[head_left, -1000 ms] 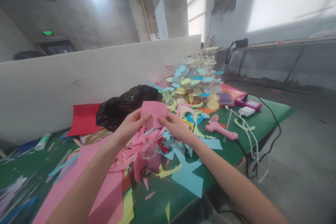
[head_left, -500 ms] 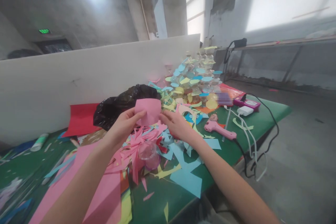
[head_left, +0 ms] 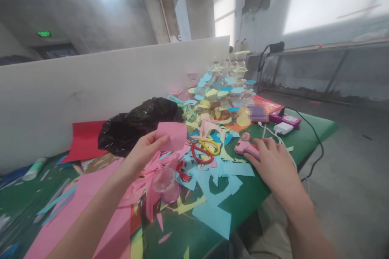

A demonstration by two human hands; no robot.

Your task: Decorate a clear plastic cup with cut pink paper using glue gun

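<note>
My left hand [head_left: 152, 145] pinches a square piece of pink paper [head_left: 174, 136] between thumb and fingers, above a heap of pink paper strips. At the right, my right hand [head_left: 272, 166] has its thumb and fingers around the handle of a pink hot glue gun [head_left: 244, 145], which lies on the green table [head_left: 258, 194]. Scissors [head_left: 203, 151] with red and yellow handles lie on blue scraps between my hands. A clear plastic cup-like piece [head_left: 164, 180] with a pink base sits near my left wrist.
Clear plastic pieces with blue and yellow paper discs [head_left: 226, 89] are stacked at the back. A black plastic bag [head_left: 136, 125] lies by the white partition [head_left: 121, 77]. A white charger [head_left: 283, 128] and magenta power strip [head_left: 285, 119] trail cables. Blue scraps [head_left: 212, 218] cover the front.
My right hand has left the pink paper and moved right to the glue gun. The scissors now show between my hands. My left hand keeps the paper, slightly lower.
</note>
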